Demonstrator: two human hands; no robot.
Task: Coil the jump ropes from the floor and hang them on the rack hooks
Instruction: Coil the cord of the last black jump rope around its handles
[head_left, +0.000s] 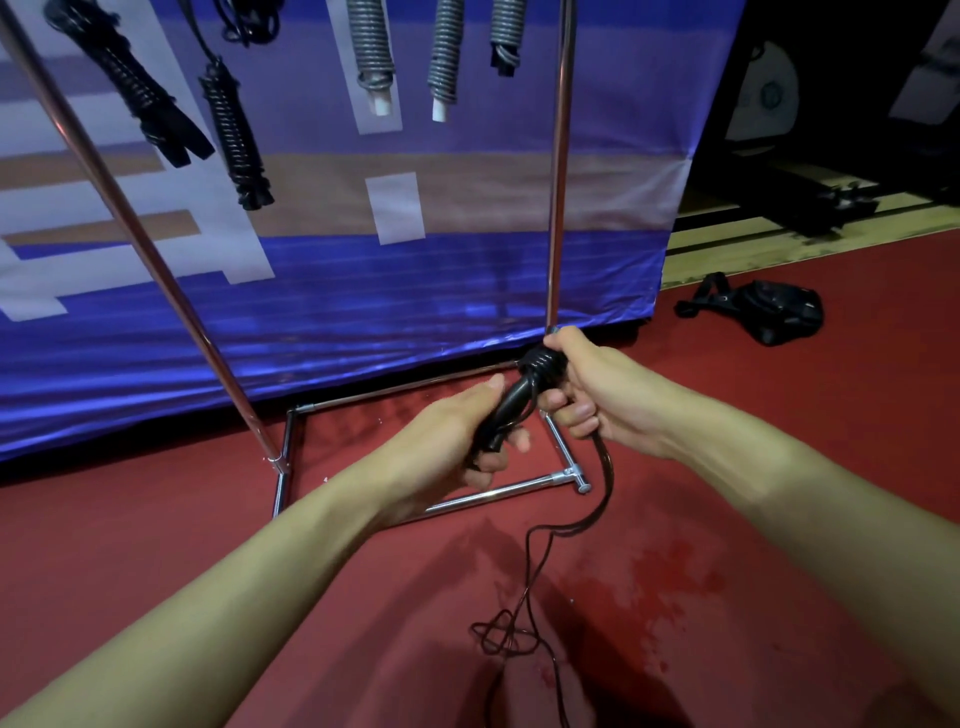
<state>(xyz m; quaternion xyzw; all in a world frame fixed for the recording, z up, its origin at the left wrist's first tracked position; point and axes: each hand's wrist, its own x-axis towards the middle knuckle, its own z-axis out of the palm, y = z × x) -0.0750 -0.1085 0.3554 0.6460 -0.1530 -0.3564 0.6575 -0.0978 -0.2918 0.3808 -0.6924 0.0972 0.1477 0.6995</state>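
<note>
A black jump rope (540, 566) trails from my hands down to a loose tangle on the red floor. My left hand (457, 441) grips its black handles (506, 410) from below. A few turns of cord are wound around the handles' upper end (540, 364), and my right hand (587, 395) is closed on the cord beside that winding. The chrome rack (558, 171) stands just behind my hands. Two coiled black ropes (234, 130) and three coiled grey ropes (444, 52) hang from its top, which is out of view.
A blue and white banner (363, 291) hangs behind the rack. The rack's chrome base frame (498, 493) lies on the floor under my hands. A black bag (774, 312) sits on the red floor at right. Dark equipment fills the far right corner.
</note>
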